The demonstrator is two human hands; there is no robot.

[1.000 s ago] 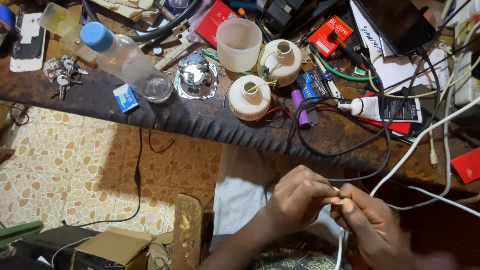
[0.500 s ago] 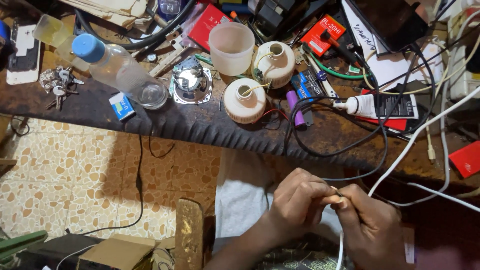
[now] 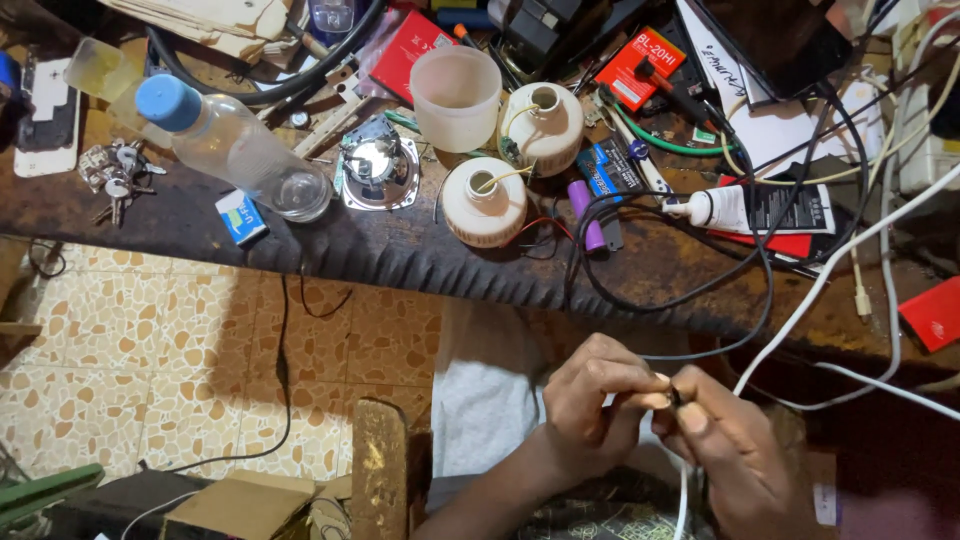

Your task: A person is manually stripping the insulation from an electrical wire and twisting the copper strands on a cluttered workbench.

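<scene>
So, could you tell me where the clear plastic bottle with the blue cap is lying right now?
In the head view the bottle lies on its side at the workbench's left, between the bunch of keys and the round reflector.

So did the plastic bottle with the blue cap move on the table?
No. The plastic bottle lies against the same keys and small blue box as before; only the camera shifted.

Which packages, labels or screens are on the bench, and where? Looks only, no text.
Red box: top centre-right, flat rectangle, red with black patch.
Red packet: top centre, flat, plain red.
Small carton: bench front edge by the bottle, blue and white.
White tube: right of centre, lying flat, black label.
Phone: far left, white frame, dark screen.
</scene>
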